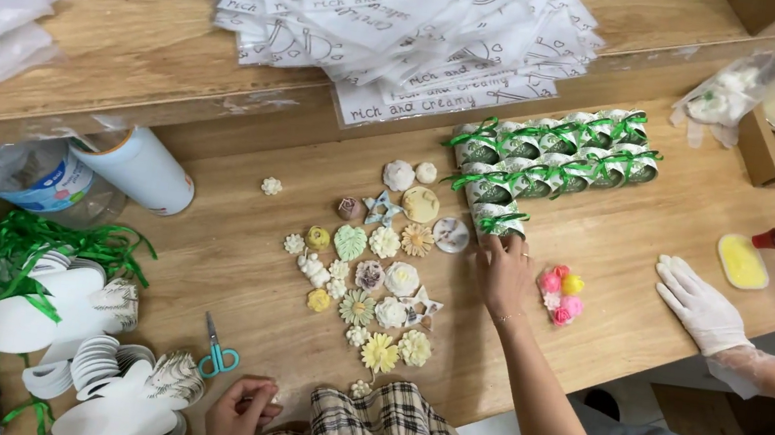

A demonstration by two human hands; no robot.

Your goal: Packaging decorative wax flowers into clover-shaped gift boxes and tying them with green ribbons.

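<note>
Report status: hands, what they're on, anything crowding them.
Right hand flat on table, fingers touching nearest green-ribboned wrapped bundle. Left hand curled at table edge near teal scissors; contents hidden. Pink and yellow pieces beside right hand; co-worker's gloved hand further right.

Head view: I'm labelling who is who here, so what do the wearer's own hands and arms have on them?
Both are bare, ungloved and sleeveless to the frame edge. The right hand wears a ring and a thin bracelet at the wrist. The left hand shows nothing worn. The white-gloved hand belongs to another person.

bare wood (250,274) left of moulded flowers (370,275), wrapped bundles (555,155) crowding right
</note>
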